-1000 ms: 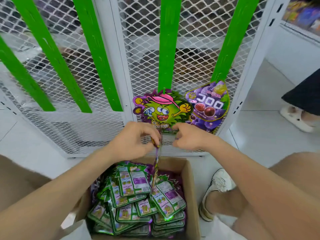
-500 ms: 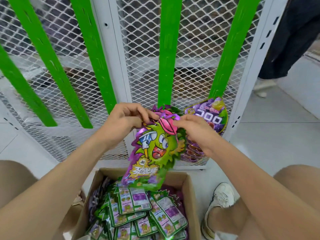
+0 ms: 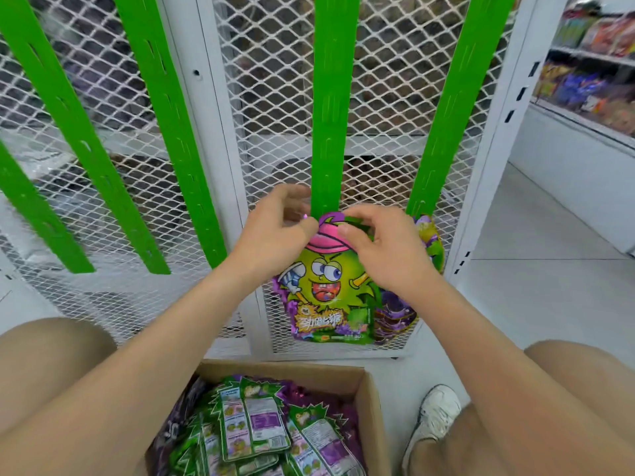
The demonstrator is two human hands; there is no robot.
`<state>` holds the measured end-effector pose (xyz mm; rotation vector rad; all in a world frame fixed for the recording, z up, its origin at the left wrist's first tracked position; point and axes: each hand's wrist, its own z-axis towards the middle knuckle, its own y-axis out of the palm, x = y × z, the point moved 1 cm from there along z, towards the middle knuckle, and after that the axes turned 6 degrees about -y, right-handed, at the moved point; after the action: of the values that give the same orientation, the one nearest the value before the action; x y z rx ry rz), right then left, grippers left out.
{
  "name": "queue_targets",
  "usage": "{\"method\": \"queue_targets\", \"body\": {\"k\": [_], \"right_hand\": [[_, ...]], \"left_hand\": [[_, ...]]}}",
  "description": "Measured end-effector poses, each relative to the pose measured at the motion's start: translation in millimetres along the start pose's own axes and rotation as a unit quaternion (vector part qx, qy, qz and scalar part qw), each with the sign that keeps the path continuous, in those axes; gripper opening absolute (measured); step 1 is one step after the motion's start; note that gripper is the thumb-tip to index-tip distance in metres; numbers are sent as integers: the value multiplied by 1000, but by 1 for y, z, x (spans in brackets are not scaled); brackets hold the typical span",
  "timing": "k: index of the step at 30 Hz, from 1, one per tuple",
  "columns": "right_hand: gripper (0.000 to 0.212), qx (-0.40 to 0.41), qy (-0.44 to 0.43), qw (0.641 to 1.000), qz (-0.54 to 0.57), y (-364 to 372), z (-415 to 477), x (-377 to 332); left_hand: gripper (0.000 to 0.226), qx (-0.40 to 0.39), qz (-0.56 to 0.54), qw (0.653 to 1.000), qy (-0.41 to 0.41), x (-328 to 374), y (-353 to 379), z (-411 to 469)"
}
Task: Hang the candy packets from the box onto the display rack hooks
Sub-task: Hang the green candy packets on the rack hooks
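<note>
A green and purple candy packet (image 3: 326, 290) with a cartoon face hangs flat against the white mesh rack, its top at the foot of the middle green strip (image 3: 326, 115). My left hand (image 3: 278, 235) pinches the packet's top left corner. My right hand (image 3: 385, 249) grips its top right edge. The hook itself is hidden behind my fingers. A purple grape packet (image 3: 427, 242) hangs just behind, to the right. Below, a cardboard box (image 3: 374, 407) holds several more green packets (image 3: 254, 427), lying back side up.
More slanted green strips (image 3: 165, 132) cross the mesh panel (image 3: 378, 97). A white upright post (image 3: 498, 149) stands to the right, with stocked shelves (image 3: 591, 73) beyond it. My knees and a white shoe (image 3: 436, 417) flank the box on the tiled floor.
Both hands lifted a packet out of the box, turned it face forward and raised it to the middle green strip. The camera tilted upward, so the box sits lower in view.
</note>
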<state>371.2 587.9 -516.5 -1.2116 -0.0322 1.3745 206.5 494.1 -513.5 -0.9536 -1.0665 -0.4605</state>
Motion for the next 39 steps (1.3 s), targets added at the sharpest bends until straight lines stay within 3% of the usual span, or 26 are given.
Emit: {"method": "queue_targets", "body": {"k": [5, 8, 12, 17, 23, 25, 29, 31, 33, 35, 37, 39], "right_hand": [[17, 36, -16, 999, -14, -2, 11, -7], [14, 118, 11, 993, 24, -2, 13, -9], [16, 158, 42, 984, 71, -4, 10, -14], [12, 132, 93, 983, 86, -1, 6, -15], [12, 74, 89, 993, 24, 3, -1, -14], [13, 49, 83, 995, 0, 4, -2, -12], [14, 59, 35, 996, -54, 3, -8, -13], [18, 98, -5, 990, -103, 1, -14, -16], [17, 113, -25, 987, -111, 0, -22, -21], [10, 38, -9, 997, -68, 9, -34, -26], [6, -118, 7, 991, -59, 26, -50, -29], [8, -280, -15, 954, -106, 46, -69, -29]], "left_hand": [[5, -20, 34, 999, -11, 8, -3, 5], [11, -55, 16, 998, -19, 9, -6, 4], [36, -102, -31, 993, -54, 14, -11, -7], [30, -110, -71, 988, -83, 17, -14, -15], [46, -113, -63, 989, -71, 6, -16, -15], [44, -94, -32, 994, -38, -2, -15, -13], [14, 0, 151, 982, 114, -17, -11, -19], [39, 95, 227, 951, 188, -22, -9, -30], [32, 156, 242, 927, 239, -28, -9, -42], [21, 96, 289, 929, 209, -51, -4, -49], [16, -79, 352, 927, 103, -86, 7, -57], [14, -263, 420, 869, 5, -128, 19, -71]]}}
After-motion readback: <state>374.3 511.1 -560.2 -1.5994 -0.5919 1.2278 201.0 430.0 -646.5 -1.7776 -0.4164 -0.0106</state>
